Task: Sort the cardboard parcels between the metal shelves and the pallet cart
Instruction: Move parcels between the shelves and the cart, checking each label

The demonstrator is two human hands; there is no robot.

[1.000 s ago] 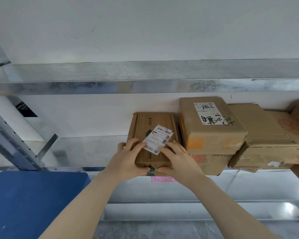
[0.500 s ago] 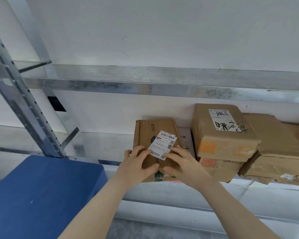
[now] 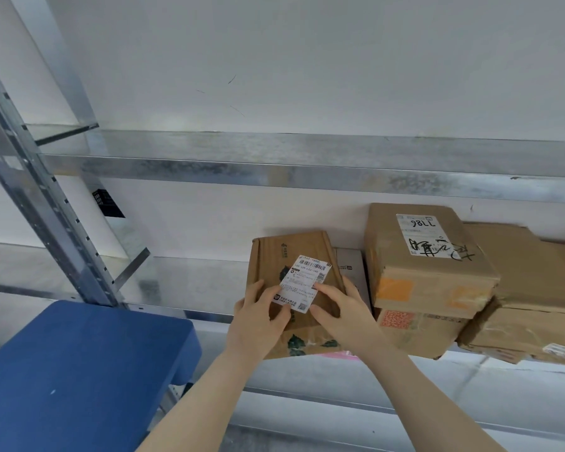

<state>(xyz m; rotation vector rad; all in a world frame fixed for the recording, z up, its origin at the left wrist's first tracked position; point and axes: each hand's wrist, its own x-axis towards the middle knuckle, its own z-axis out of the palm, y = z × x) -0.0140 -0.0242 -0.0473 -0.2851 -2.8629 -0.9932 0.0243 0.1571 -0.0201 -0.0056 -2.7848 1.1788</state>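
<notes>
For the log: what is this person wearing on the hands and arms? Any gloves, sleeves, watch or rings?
Nothing is worn that the head view shows. The left hand and right hand are bare, with no gloves, rings or tape. The left forearm and right forearm are uncovered down to the frame's lower edge: no sleeve, cuff, watch or wristband in view.

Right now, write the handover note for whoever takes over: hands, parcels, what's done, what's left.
Left hand: grip on the flat parcel's left edge, thumb on its white label.
Right hand: grip on its right side.
Parcel: on the middle metal shelf, near end overhanging the front rim, beside the stacked boxes.
Done: several parcels are shelved at right.
Left: seat this parcel or pull it out, I cannot tell which; no pallet cart identifiable in view.
</notes>
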